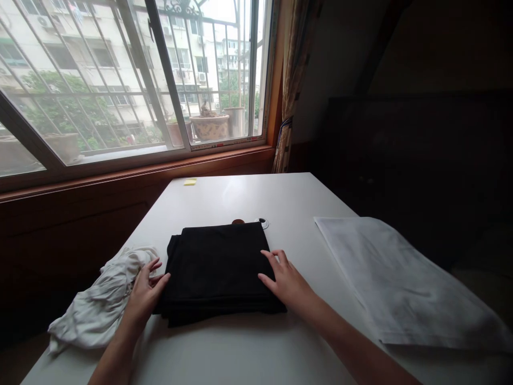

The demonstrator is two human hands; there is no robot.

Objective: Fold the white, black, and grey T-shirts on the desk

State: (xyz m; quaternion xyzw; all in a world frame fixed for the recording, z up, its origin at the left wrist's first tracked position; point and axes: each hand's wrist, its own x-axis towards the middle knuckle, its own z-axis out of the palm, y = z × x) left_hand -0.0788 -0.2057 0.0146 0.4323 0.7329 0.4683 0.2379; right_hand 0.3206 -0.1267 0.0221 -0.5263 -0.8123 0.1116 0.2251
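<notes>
Black cloth (222, 267) is touched on its sides by the open left hand (145, 289) and open right hand (286, 279). Outside, a stubby plant (207, 111) is held in a pot (210, 128).

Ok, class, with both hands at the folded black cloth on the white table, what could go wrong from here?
The folded black cloth has uneven layers at its left and front edges, so they might slip further if it is lifted.
The left hand is right by the crumpled white cloth and could snag it.
The smooth, flat white cloth seems to overhang the table on the right, so a bump might slide it off.
</notes>
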